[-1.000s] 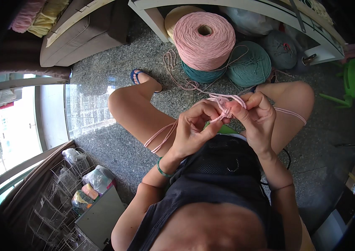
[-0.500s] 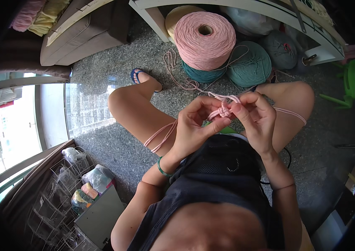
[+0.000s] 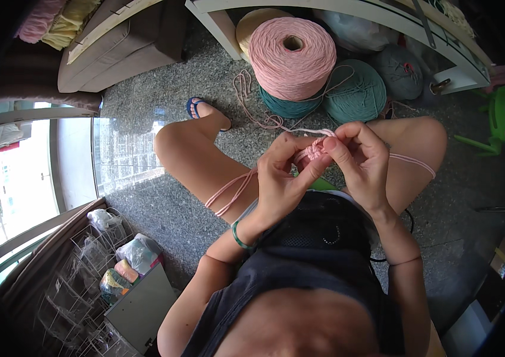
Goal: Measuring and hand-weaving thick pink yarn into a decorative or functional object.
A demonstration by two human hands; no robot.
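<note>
Between my thighs I hold a small knotted piece of pink cord (image 3: 312,152) in both hands. My left hand (image 3: 282,175) pinches it from the left, thumb pointing toward the knots. On the other side my right hand (image 3: 359,160) grips the cord with thumb and fingers, close to the left thumb. A strand of pink cord (image 3: 275,124) runs from the knots across the floor toward the yarn cones. Pink loops (image 3: 228,191) pass around my left thigh, and more pink cord (image 3: 416,162) goes around my right thigh. The fingertips partly hide the knots.
A large pink yarn cone (image 3: 291,59) sits on a teal one (image 3: 288,106) ahead, beside a green-grey yarn ball (image 3: 357,92) and a dark grey ball (image 3: 398,71). A green stool (image 3: 502,116) stands far right. Wire racks (image 3: 80,279) with plastic bags are at lower left.
My hands have drawn the knots tighter together, and the loop that stood above them has shrunk. My left wrist has shifted slightly right.
</note>
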